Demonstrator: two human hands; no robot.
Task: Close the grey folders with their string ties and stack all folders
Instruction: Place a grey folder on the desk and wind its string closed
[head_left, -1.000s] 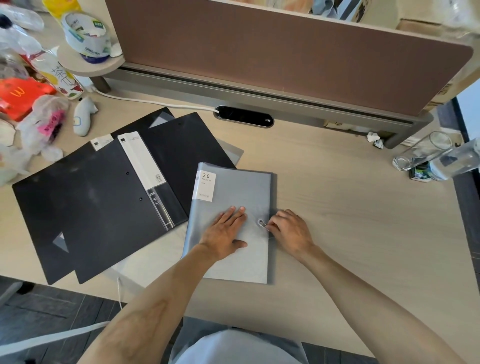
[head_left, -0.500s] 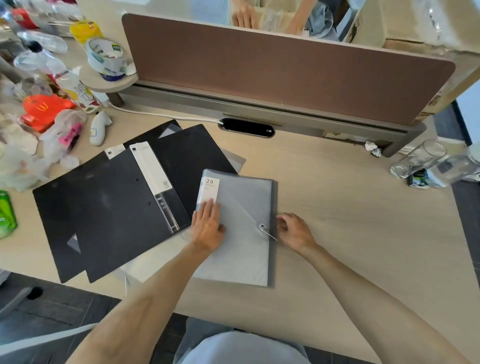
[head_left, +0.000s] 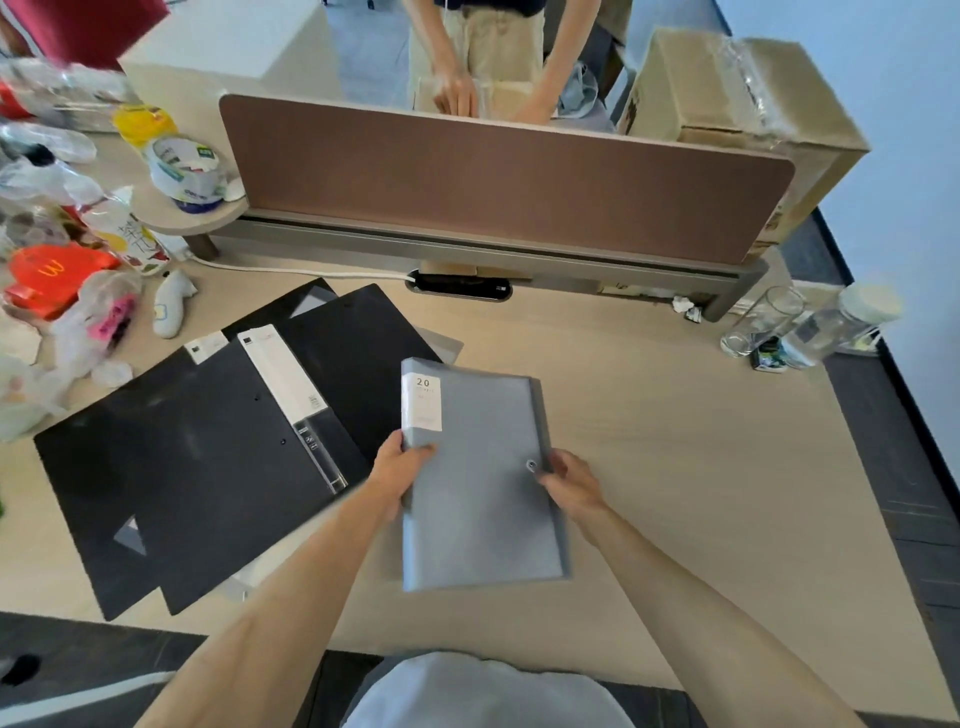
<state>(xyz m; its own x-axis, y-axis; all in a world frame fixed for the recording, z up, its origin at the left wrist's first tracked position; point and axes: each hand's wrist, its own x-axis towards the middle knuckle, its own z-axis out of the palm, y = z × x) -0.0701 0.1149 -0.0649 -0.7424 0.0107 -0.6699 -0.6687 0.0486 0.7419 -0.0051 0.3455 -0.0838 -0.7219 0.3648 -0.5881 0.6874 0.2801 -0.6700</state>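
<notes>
A closed grey folder (head_left: 480, 488) with a white "20" label is held over the wooden desk (head_left: 675, 467), both hands on it. My left hand (head_left: 400, 470) grips its left spine edge. My right hand (head_left: 569, 480) grips its right edge beside the round tie button (head_left: 531, 465). To the left, two black folders (head_left: 208, 457) lie open and overlapping, with a white strip on the upper one. The corner of another grey folder (head_left: 447, 345) peeks out beneath them.
Plastic bags, a red box (head_left: 47, 275) and bottles crowd the desk's left side. A brown partition (head_left: 493, 176) runs along the back, with another person's hands behind it. A glass (head_left: 763, 322) and a clear bottle (head_left: 831, 327) lie at the right edge.
My right hand left the string tie and took the folder's right edge. My left hand slid from flat on the cover to its left edge. The folder has lifted and shifted right.
</notes>
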